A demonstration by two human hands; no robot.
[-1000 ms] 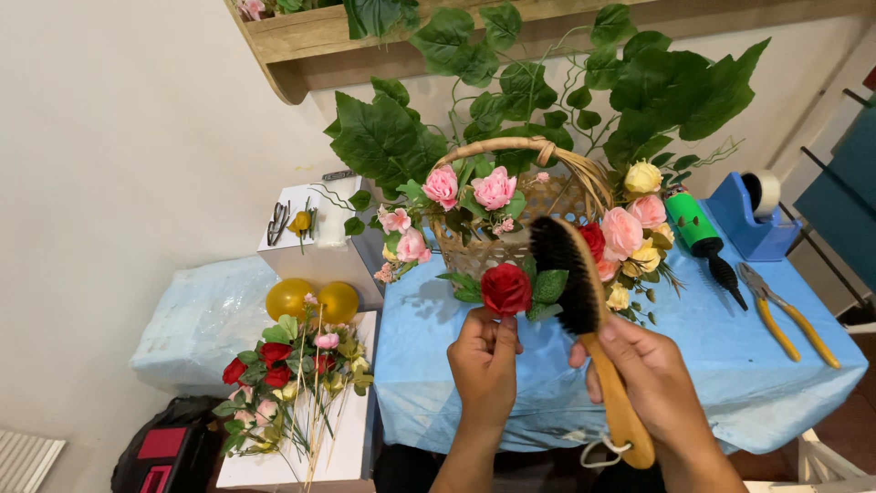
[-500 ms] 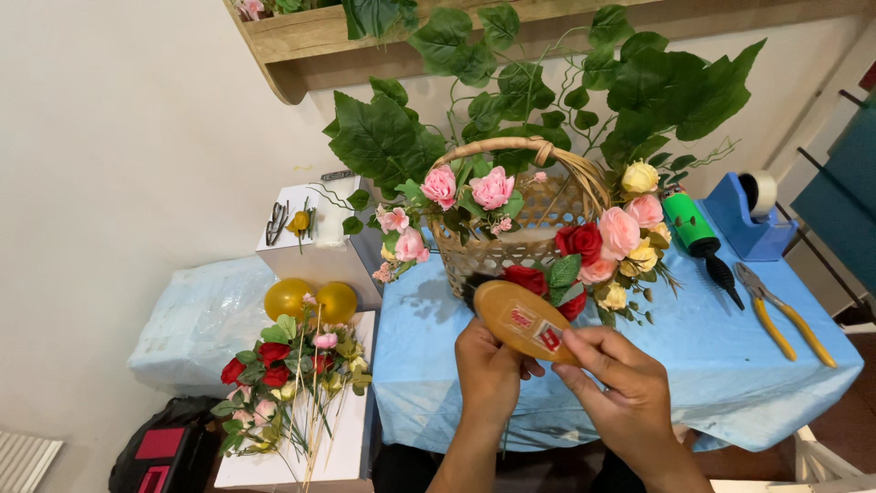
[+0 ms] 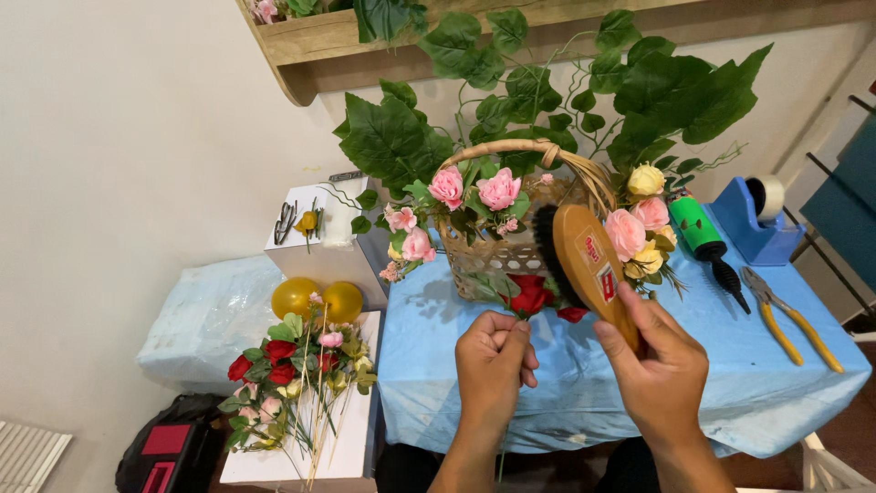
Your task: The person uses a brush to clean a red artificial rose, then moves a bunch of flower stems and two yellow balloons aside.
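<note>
Over the blue-covered table (image 3: pixel 438 383), two hands are working a red rose against a brush.
Big ivy leaves (image 3: pixel 392 137) are hanging behind a wicker basket (image 3: pixel 497 260) that is sitting on the table and carrying pink roses (image 3: pixel 474 189); a loose flower bunch (image 3: pixel 292 365) is lying on a white stand to the left, with a blue tape dispenser (image 3: pixel 753 228), yellow-handled pliers (image 3: pixel 789 319) and a green-handled tool (image 3: pixel 703 237) lying to the right. Right hand (image 3: pixel 662 365) is wrapping its fingers tight round the handle of a wooden brush (image 3: pixel 589 260), bristles facing the basket. Left hand (image 3: pixel 493 365) is pinching closed on the stem of the red rose (image 3: pixel 529 297), bloom touching the bristles just in front of the basket.
</note>
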